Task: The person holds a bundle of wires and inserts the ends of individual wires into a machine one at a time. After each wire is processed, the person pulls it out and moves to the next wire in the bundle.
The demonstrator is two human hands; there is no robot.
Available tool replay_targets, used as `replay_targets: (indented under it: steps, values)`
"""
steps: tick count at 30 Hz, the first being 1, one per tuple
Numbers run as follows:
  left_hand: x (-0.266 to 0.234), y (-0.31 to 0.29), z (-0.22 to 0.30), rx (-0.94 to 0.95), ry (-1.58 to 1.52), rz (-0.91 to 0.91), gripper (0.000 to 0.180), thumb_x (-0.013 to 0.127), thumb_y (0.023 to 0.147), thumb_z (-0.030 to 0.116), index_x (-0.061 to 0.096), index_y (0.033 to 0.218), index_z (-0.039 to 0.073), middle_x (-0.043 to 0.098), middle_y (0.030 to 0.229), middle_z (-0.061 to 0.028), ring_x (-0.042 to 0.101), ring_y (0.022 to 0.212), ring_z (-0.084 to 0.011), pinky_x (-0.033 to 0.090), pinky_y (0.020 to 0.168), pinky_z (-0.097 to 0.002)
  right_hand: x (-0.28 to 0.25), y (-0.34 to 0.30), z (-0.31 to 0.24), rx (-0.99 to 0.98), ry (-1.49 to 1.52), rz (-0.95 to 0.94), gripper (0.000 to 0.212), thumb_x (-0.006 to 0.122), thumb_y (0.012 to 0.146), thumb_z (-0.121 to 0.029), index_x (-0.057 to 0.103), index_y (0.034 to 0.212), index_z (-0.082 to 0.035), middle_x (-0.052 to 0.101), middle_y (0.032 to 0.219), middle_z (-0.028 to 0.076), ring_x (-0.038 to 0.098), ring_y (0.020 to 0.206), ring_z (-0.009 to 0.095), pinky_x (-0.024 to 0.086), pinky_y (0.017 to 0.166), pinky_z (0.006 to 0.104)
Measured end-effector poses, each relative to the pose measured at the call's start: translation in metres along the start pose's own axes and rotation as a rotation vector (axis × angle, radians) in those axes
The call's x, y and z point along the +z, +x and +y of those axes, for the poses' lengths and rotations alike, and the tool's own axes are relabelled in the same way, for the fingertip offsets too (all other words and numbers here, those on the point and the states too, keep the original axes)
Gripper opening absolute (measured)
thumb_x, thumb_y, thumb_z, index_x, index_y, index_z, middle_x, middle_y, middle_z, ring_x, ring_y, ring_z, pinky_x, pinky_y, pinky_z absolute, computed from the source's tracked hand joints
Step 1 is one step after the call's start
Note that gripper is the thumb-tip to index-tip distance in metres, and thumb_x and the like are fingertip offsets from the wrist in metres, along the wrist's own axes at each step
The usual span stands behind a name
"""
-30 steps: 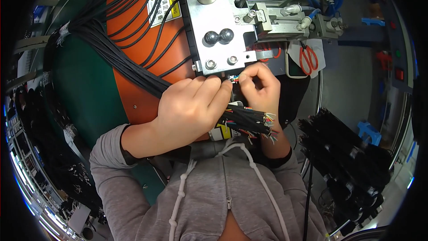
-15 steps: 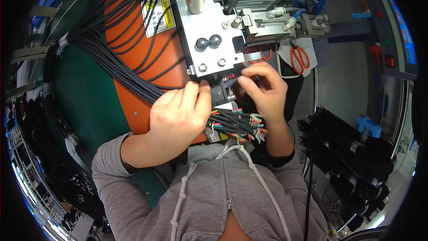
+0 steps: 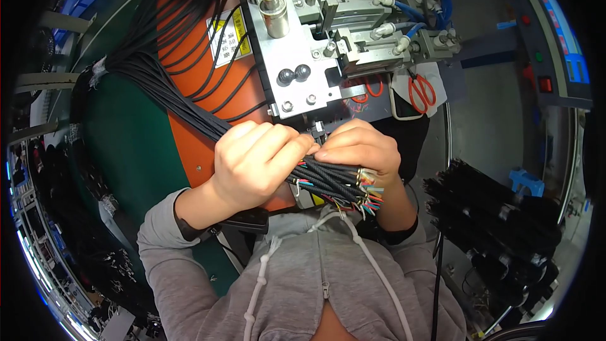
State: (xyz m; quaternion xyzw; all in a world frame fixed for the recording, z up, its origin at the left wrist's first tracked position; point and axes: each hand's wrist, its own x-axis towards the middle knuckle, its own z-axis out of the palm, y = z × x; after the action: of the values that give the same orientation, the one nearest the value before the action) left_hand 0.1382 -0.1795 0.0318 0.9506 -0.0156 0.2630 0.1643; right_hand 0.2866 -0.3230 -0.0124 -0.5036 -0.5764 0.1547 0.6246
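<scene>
A bundle of black cables (image 3: 325,180) runs in front of me, its coloured wire ends (image 3: 372,202) fanned out toward the right. My left hand (image 3: 252,158) is closed over the bundle, its thumb and fingertips pressed onto the black cables. Right beside it, my right hand (image 3: 363,148) pinches at the upper edge of the same bundle, its fingertips nearly touching the left thumb. What lies between the fingertips is mostly hidden. Just beyond my hands stands the silver plate (image 3: 293,50) of a machine, with a small dark fixture (image 3: 317,129) at its near end.
Long black cables (image 3: 164,82) cross an orange panel (image 3: 189,145) and a green surface (image 3: 120,132) on the left. Pneumatic cylinders (image 3: 379,50) with blue hoses stand behind. Red-handled scissors (image 3: 421,93) lie to the right, near a control box (image 3: 546,57). More bundled black cables (image 3: 492,215) hang at lower right.
Both hands have come back from the machine's fixture toward me. My right hand has lowered onto the cable bundle and met my left; its fingers were apart from the left before.
</scene>
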Motion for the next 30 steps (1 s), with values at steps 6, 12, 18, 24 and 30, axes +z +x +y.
replay_targets:
  steps: [6,12,18,24,30]
  values:
    - [-0.006,-0.002,0.007,0.081,0.003,0.11,0.022,0.072,0.066,0.013,0.068,0.085,0.002,0.065,0.079,-0.0069,0.061,0.061,-0.0164,0.044,0.051,-0.0265,0.001,-0.004,-0.006,-0.071,-0.263,0.091,0.021,0.078,0.066,-0.001,0.069,0.085,0.0,0.066,0.076,0.008,0.062,0.069,0.023,0.049,0.065,0.0317]
    - [-0.006,0.0,0.007,0.187,-0.029,0.141,0.021,0.072,0.069,0.01,0.068,0.088,0.001,0.065,0.079,-0.0098,0.063,0.064,-0.018,0.049,0.052,-0.0264,0.0,0.006,-0.029,0.068,-0.157,0.113,0.019,0.079,0.067,-0.001,0.068,0.082,-0.001,0.066,0.079,0.009,0.062,0.068,0.022,0.048,0.063,0.0296]
    - [0.001,0.001,0.005,0.104,0.007,0.246,0.02,0.072,0.072,0.01,0.067,0.088,-0.001,0.061,0.076,-0.0066,0.06,0.059,-0.0158,0.045,0.048,-0.0257,0.027,0.014,-0.02,0.163,0.264,0.459,0.019,0.079,0.069,-0.002,0.068,0.084,-0.001,0.067,0.084,0.01,0.062,0.071,0.02,0.047,0.063,0.0278]
    - [0.005,0.001,0.003,0.086,-0.049,0.274,0.018,0.074,0.072,0.005,0.065,0.086,-0.004,0.059,0.071,-0.0083,0.058,0.055,-0.0197,0.046,0.047,-0.0277,0.023,0.018,-0.018,0.163,0.111,0.327,0.019,0.08,0.069,-0.003,0.068,0.084,0.0,0.065,0.079,0.008,0.061,0.073,0.017,0.046,0.067,0.0274]
    - [0.007,-0.003,0.008,0.03,-0.038,0.152,0.021,0.073,0.067,0.004,0.065,0.085,-0.004,0.056,0.068,-0.008,0.056,0.053,-0.0194,0.044,0.045,-0.0287,0.026,0.009,-0.014,0.148,-0.014,0.392,0.017,0.079,0.071,-0.005,0.065,0.08,-0.001,0.062,0.077,0.006,0.058,0.072,0.017,0.045,0.067,0.0276]
